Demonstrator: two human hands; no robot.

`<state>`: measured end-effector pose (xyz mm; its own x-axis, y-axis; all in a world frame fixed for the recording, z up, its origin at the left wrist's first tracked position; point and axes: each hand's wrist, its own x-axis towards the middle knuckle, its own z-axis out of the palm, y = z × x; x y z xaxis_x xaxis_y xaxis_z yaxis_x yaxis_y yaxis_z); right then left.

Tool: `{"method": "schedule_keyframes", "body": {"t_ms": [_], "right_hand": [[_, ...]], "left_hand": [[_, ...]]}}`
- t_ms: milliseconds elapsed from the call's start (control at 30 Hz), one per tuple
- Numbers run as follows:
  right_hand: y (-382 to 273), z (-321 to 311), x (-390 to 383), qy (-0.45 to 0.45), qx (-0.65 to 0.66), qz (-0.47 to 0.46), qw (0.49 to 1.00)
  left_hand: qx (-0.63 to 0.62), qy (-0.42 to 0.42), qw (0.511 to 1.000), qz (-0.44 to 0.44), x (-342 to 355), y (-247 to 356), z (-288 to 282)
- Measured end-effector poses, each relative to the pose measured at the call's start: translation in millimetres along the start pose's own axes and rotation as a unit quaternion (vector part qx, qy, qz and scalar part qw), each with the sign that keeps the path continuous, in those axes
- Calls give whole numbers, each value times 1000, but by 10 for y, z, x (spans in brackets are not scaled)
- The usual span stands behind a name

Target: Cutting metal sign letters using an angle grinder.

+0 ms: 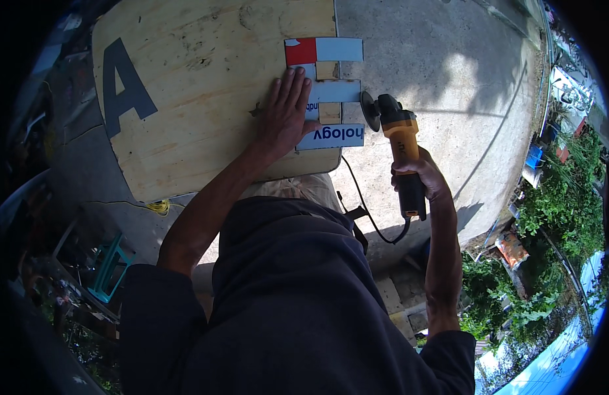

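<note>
A letter-E-shaped panel (344, 91), white and pale blue with a red patch and dark blue print, lies on the wooden board (206, 99). Its three arms stick out past the board's right edge. Flat on the panel's spine rests my left hand (288, 115), fingers stretched out and pressing down. My right hand (423, 174) is wrapped around the body of an orange and black angle grinder (404, 141). The grinder's disc (369, 110) stands on edge close beside the end of the middle arm; whether it touches cannot be made out.
A dark letter-A cutout (125, 89) lies at the board's left. The grinder's black cord (364, 204) loops down past the board's corner. A yellow cord (161, 207) and a green plastic stool (109, 270) are at the lower left. Concrete ground (449, 85) stretches right toward plants (568, 197).
</note>
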<state>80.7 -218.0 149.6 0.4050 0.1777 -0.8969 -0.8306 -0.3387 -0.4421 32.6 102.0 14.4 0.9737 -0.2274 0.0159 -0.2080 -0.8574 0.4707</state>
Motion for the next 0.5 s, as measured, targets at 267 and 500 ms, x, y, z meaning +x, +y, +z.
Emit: {"method": "schedule_keyframes", "body": {"t_ms": [267,500], "right_hand": [[105,-51,-82,-2,-19,18,1000],[-1,57,-27,51,-32,-51,997]], "left_hand": [[7,-6,1000,-1,4,-5,17],[13,-6,1000,1,6,0,28]]}}
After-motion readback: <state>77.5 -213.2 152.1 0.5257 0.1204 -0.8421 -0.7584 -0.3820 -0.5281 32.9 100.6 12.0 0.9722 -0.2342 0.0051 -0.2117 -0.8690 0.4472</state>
